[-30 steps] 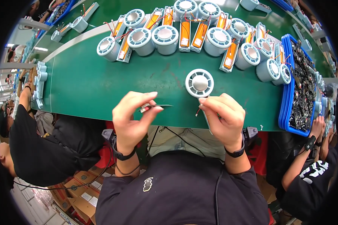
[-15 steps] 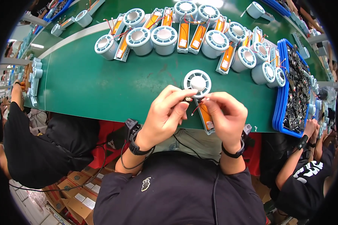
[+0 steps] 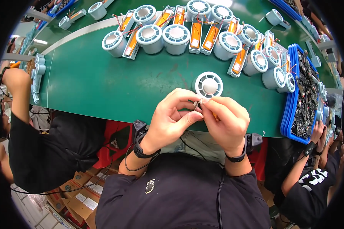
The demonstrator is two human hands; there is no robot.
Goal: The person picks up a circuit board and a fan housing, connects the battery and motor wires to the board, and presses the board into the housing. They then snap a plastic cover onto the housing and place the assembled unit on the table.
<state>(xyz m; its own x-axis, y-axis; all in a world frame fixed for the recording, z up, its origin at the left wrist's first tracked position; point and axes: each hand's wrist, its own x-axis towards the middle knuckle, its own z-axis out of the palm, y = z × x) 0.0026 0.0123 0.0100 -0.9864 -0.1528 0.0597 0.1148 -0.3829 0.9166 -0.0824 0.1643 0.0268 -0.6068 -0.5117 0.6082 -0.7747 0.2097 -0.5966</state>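
2 hands meet at a small part, just in front of a round pale-blue unit.
The left hand (image 3: 171,116) grips the thin small part (image 3: 195,105) between thumb and fingers; the right hand (image 3: 230,117) pinches what looks like a white connector (image 3: 201,101), probably to bring both close together. The round pale-blue unit (image 3: 209,86) sits just beyond the fingertips, presumably for easy reach.

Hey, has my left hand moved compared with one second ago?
Yes. Judged against the stack of blue trays, the left hand has moved rightward, toward them, and is now close beside the right hand.
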